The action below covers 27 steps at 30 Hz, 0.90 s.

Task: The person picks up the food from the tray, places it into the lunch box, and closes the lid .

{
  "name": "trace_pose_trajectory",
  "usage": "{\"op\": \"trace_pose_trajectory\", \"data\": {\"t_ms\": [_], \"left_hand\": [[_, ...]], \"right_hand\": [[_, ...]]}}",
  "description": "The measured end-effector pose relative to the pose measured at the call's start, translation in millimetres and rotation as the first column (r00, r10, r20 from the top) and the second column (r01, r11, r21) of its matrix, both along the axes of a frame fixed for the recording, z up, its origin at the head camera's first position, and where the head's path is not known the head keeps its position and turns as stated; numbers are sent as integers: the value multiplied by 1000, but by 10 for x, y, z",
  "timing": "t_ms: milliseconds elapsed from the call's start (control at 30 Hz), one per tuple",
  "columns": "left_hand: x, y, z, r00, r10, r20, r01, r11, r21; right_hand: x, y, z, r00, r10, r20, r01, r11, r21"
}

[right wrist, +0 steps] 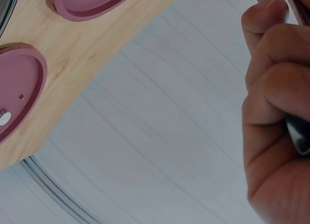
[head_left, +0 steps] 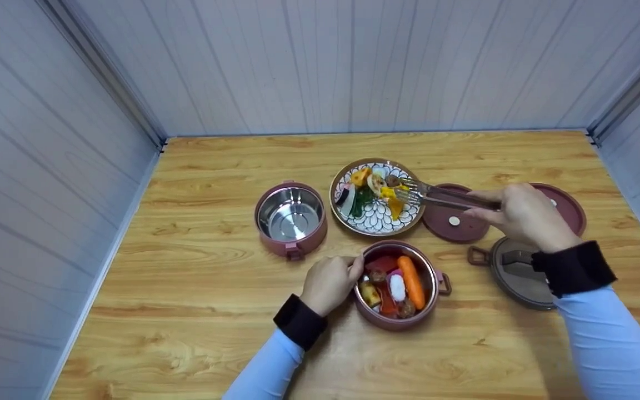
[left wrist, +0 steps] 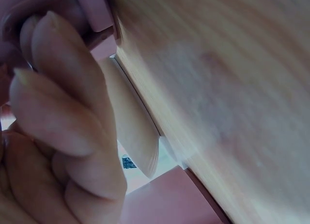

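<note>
My right hand (head_left: 528, 216) holds a pair of metal tongs (head_left: 453, 199) with fork-like tips, reaching over the right side of a patterned plate (head_left: 375, 225). At those tips lies a yellow piece of food (head_left: 388, 192), with an orange-yellow piece (head_left: 396, 208) just below it. Egg-like slices, dark greens and a brown ball also lie on the plate. My left hand (head_left: 328, 283) grips the left side of a pink lunch pot (head_left: 389, 324), its fingers (left wrist: 72, 54) curled at the handle. Inside the pot are a carrot (head_left: 410, 282), a white oblong piece (head_left: 397, 288) and brown balls in red.
Left of the plate stands a second pink pot (head_left: 309, 241) with a bare steel inside. Two flat maroon lids (head_left: 441, 225) lie to the right, one partly behind my right hand. Nearer me is a grey lid (head_left: 511, 289) with a handle. Pale walls (head_left: 320, 66) border the table.
</note>
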State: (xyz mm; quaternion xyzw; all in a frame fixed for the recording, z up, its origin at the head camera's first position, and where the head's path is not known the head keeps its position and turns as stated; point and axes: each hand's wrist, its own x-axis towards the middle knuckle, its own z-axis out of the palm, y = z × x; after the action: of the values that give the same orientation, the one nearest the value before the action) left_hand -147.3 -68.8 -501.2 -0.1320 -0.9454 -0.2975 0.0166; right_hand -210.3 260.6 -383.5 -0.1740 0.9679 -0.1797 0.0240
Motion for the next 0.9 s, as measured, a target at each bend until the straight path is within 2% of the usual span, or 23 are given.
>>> {"op": "trace_pose_trajectory", "data": {"t_ms": [100,167,333,467,600,800,900], "left_hand": [[1,0,-7,1000,5,-9,-5,1000,-1],[3,1,-5,1000,10,-11,-10,1000,-4],[7,3,4,1000,14,4,-14,1000,-6],[6,0,12,1000,7,6,-7,1000,-8],[3,-4,18,1000,6,5,-6,1000,-13],[-1,-7,6,1000,7,3,-7,1000,-9],[3,3,5,1000,6,11,-6,1000,-6]], "right_hand": [[97,59,66,999,27,-37,-27,999,-16],[182,104,111,992,69,-103,-72,997,-24],[462,237,216,953,193,-233,-210,977,-48],[684,325,231,937,273,-220,-296,952,-79],[819,360,154,915,359,-182,-379,921,-89],[841,311,-50,860,465,-208,-486,872,-62],[820,275,-122,851,482,-209,-500,865,-42]]}}
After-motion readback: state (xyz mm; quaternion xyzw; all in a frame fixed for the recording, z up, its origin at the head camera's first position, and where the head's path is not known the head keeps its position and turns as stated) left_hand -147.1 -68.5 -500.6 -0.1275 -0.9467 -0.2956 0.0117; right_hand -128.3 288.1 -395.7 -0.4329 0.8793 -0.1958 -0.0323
